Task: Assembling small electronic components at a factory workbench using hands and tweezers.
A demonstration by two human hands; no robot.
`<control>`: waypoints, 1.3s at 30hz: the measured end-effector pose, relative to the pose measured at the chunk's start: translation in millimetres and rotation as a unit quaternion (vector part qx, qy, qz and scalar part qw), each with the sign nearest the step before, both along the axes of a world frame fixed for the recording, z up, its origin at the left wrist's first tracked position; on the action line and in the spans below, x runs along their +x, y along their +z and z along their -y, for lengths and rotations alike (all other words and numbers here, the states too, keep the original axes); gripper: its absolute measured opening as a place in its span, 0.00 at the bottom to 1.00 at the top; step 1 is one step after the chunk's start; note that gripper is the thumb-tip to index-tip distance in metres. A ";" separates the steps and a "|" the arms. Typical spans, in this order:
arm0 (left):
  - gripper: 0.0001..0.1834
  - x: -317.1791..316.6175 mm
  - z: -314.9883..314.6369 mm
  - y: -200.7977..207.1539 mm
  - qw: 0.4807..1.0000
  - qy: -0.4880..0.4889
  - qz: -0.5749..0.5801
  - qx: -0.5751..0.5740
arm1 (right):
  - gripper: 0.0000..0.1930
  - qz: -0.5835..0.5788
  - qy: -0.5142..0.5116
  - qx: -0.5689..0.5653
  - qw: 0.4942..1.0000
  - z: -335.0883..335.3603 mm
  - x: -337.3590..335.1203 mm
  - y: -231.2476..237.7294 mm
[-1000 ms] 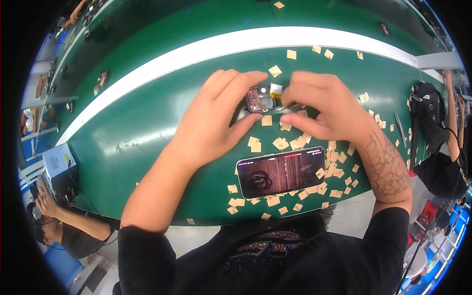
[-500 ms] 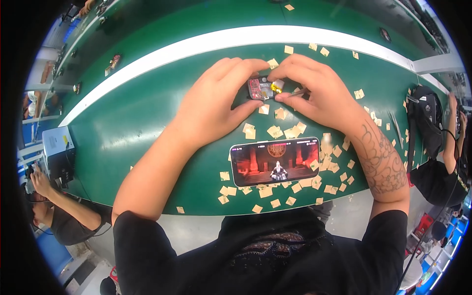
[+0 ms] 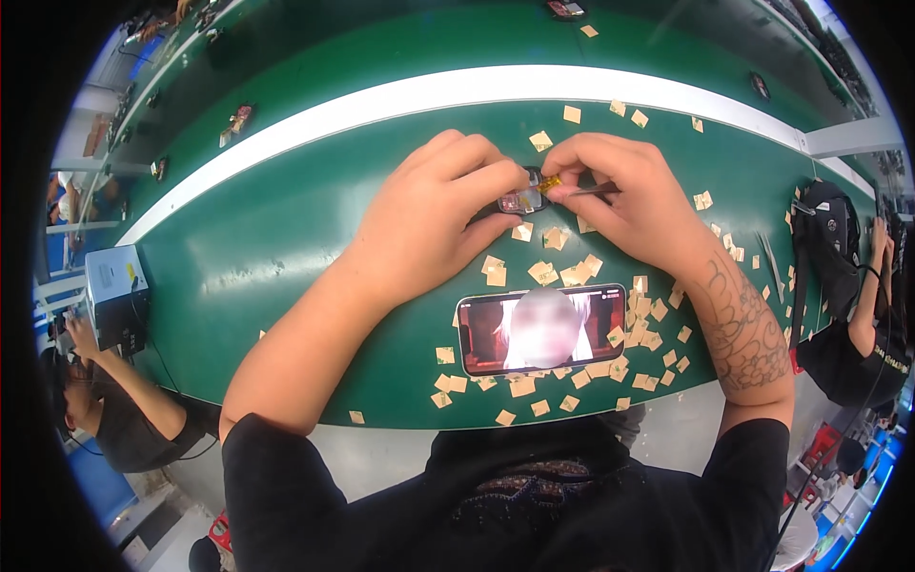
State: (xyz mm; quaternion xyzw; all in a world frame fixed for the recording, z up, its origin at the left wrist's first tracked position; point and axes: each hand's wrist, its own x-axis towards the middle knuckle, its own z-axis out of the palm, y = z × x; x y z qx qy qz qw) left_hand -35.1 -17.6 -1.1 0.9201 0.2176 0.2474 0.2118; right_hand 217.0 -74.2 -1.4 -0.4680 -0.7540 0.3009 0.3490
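Note:
A small dark electronic device (image 3: 520, 201) with a red and grey inside lies on the green table between my hands. My left hand (image 3: 429, 205) is closed on its left side, the thumb at the near edge and the fingers over the far edge. Thumb and index finger of my right hand (image 3: 620, 186) pinch a shiny yellow-gold strip (image 3: 550, 183) at the device's right end. A slim metal tool, seemingly tweezers (image 3: 599, 190), is also tucked in that hand, partly hidden by the fingers.
Below my hands lies a phone (image 3: 480, 336) playing a video, with many small tan paper squares (image 3: 522, 386) around it. Tweezers (image 3: 770, 267) and a black bag (image 3: 829, 234) are at the right. A white rail (image 3: 381, 103) crosses behind; a metal box (image 3: 116, 286) stands left.
The fingers of my left hand have come down further over the device. My right fingers now pinch the yellow-gold strip, which lay over the device before. The view has shifted slightly.

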 end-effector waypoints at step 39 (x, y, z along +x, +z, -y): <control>0.16 3.1 8.6 5.6 0.994 -0.003 -0.042 0.101 | 0.14 0.051 0.002 0.038 0.998 5.1 1.3 12.1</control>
